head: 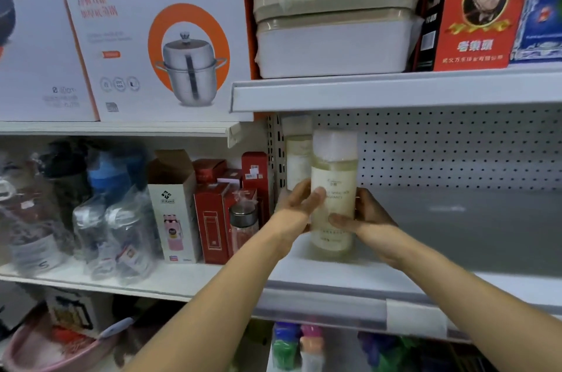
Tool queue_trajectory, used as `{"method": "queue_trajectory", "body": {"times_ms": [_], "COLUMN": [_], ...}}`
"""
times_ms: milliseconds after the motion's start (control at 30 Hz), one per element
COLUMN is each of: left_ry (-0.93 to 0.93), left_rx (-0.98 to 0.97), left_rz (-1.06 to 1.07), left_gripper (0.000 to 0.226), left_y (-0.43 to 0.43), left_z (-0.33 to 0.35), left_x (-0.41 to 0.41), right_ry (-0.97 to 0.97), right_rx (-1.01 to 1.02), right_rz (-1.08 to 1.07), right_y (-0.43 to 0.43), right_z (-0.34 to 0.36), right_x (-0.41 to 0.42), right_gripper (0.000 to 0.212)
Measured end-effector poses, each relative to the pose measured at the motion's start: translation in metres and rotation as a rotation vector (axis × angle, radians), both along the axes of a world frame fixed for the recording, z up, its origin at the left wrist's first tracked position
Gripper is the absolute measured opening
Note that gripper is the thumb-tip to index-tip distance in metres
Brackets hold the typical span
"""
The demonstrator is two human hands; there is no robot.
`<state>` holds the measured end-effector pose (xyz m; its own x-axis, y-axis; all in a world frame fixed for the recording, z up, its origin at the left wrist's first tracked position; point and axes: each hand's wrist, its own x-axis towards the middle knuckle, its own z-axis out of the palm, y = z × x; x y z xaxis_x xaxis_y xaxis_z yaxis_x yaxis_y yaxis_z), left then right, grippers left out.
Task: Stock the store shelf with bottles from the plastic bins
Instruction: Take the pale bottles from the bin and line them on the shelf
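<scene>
- The bottle stands upright on the store shelf, at the shelf's left end and near its front edge; its long axis runs straight up and down, white cap on top.
- Your hands are clamped on it from both sides: your left hand wraps the left flank with the thumb across the label, and your right hand presses the right flank lower down, thumb on the front.
- Both hands sit level with the bottle's lower half, so neither is nearer; the bottle lies directly ahead of you, between your palms.
- Just behind it and to its left stands a second bottle of the same kind, against the perforated back panel. By my reading, the next move turns on that gap: push back and left and the two will meet.
- To the right the shelf runs bare, so there is room that way.
- Your palms hide whether the bottle's base sits flat on the shelf or hovers just above it.
- The plastic bins are out of view, and the label print is too blurred to read fully.
</scene>
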<state>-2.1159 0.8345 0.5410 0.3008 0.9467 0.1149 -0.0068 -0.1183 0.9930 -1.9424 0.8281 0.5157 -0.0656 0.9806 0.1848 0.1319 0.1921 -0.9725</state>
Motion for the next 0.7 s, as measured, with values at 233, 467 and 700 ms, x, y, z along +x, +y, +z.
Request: {"method": "queue_trajectory", "body": {"times_ms": [233,467,700], "left_ry": [0.022,-0.031,0.018], "left_rx": [-0.064,-0.125,-0.146], "left_rz": [-0.014,0.167,0.217], "left_gripper": [0.039,0.034,0.036], "left_y": [0.043,0.095,0.141], "left_z": [-0.011,-0.029,-0.045], "left_x": [0.021,0.054,0.069], "right_ry": [-0.174,-0.225,-0.264], "right_rx": [0.063,0.024,0.010], "right_rz": [-0.112,-0.190,-0.256], "right_y": [0.045,0.107,0.157], "right_z": [-0.004,0.002,0.000], "right_x": [0.010,0.023,0.029], "right_gripper": [0.071,0.078,0.079]}}
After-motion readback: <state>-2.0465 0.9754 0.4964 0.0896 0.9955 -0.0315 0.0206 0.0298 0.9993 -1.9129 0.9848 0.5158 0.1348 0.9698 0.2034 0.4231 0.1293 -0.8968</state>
